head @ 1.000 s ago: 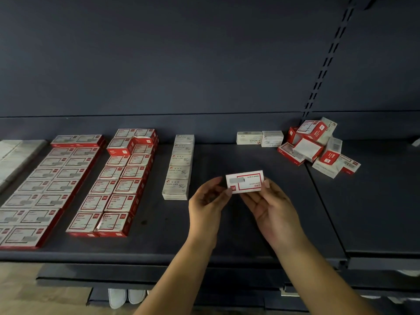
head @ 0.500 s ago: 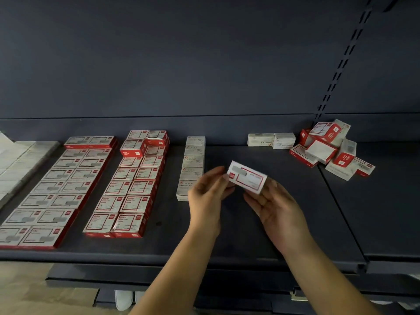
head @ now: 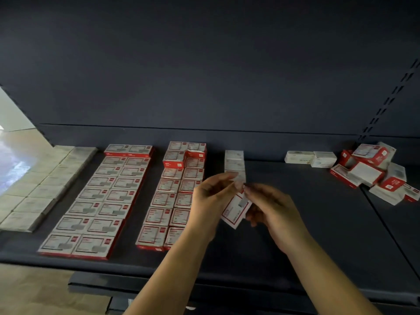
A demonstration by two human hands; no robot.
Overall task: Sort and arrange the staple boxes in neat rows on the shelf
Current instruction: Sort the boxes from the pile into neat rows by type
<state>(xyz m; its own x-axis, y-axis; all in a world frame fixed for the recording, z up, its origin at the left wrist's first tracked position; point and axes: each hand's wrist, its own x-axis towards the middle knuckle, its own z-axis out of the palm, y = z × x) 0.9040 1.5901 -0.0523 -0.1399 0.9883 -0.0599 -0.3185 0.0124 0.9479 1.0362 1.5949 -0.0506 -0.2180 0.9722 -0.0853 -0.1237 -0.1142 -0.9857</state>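
Both hands hold one red-and-white staple box (head: 235, 209) above the middle of the dark shelf (head: 318, 223), turned almost on end. My left hand (head: 210, 198) pinches its upper end and my right hand (head: 271, 210) grips its right side. On the shelf's left lie two double rows of red-and-white boxes (head: 109, 196) (head: 175, 194). Just behind my hands runs a single row of white boxes (head: 234, 161), partly hidden by my fingers. A loose pile of red and white boxes (head: 372, 171) sits at the far right.
Two white boxes (head: 310, 158) lie side by side near the back wall. Pale flat boxes (head: 36, 189) fill the far left of the shelf. The shelf's front edge (head: 159, 267) runs below my forearms, with a lower shelf under it.
The held box has turned from flat and level to nearly upright and has come lower and closer to me. My view has swung left, so the rows sit further right in the frame.
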